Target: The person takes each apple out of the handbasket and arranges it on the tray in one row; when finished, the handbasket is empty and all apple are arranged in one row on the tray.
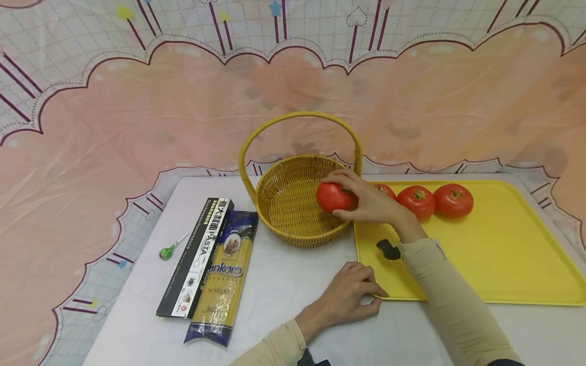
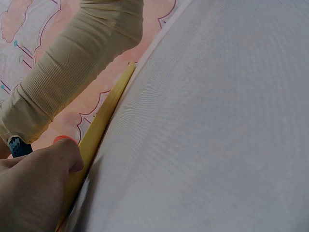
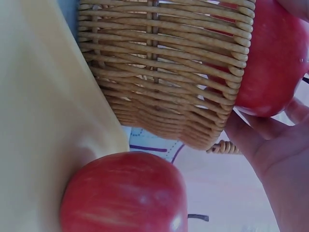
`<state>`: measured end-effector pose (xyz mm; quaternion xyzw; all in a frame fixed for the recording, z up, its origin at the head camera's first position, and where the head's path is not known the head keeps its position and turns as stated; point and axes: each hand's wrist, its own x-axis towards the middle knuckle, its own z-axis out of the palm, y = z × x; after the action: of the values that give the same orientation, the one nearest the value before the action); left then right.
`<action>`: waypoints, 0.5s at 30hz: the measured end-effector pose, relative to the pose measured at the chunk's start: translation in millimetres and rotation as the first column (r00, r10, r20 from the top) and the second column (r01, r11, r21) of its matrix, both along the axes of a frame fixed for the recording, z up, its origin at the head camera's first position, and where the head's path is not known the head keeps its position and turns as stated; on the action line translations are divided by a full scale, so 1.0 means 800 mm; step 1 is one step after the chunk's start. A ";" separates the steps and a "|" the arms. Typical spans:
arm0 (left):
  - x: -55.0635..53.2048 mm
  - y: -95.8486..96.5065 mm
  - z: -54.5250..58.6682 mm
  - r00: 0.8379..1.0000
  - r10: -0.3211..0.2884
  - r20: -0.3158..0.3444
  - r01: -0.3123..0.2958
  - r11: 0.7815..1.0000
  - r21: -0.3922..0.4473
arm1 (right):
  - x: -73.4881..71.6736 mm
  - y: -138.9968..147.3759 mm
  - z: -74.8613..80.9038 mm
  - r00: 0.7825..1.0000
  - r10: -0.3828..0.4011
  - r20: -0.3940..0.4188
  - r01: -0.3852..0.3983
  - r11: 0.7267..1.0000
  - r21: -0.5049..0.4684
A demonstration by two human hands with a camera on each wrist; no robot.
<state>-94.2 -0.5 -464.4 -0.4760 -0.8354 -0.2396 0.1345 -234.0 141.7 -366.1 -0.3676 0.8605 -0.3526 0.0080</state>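
Note:
My right hand (image 1: 371, 198) grips a red apple (image 1: 336, 197) with fingers and thumb around it, over the right side of a wicker basket (image 1: 304, 236). In the right wrist view this apple (image 3: 275, 58) is at the basket's rim (image 3: 236, 67). The visible inside of the basket holds nothing else. My left hand (image 1: 348, 295) pinches the near left corner of a yellow tray (image 1: 485, 259); in the left wrist view its thumb lies against the tray's rim (image 2: 104, 118). Several more red apples (image 1: 415, 202) sit along the tray's back left part.
Left of the basket lie a black-and-white pasta box (image 1: 197, 259) and a clear-and-blue spaghetti packet (image 1: 226, 279), side by side and touching. A green lollipop (image 1: 167, 252) is farther left on the white table (image 1: 279, 290). A patterned cloth (image 1: 183, 117) hangs behind.

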 end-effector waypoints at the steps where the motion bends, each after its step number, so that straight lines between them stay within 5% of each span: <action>1: 0.000 0.000 0.000 1.000 -0.002 0.000 0.002 1.000 0.000 | 0.001 0.001 -0.001 1.000 -0.004 0.004 0.004 1.000 -0.004; 9: 0.000 0.000 0.001 1.000 0.010 -0.008 -0.010 1.000 -0.007 | 0.039 0.000 0.029 0.997 -0.041 0.059 0.047 0.994 -0.095; 15: 0.000 -0.001 0.001 1.000 0.003 -0.006 -0.003 1.000 -0.005 | 0.049 0.006 0.026 0.997 -0.072 0.012 0.072 0.987 -0.146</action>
<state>-94.2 -1.1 -463.6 -0.4760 -0.8363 -0.2358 0.1360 -194.6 146.4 -345.0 -0.3348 0.8450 -0.4160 -0.0290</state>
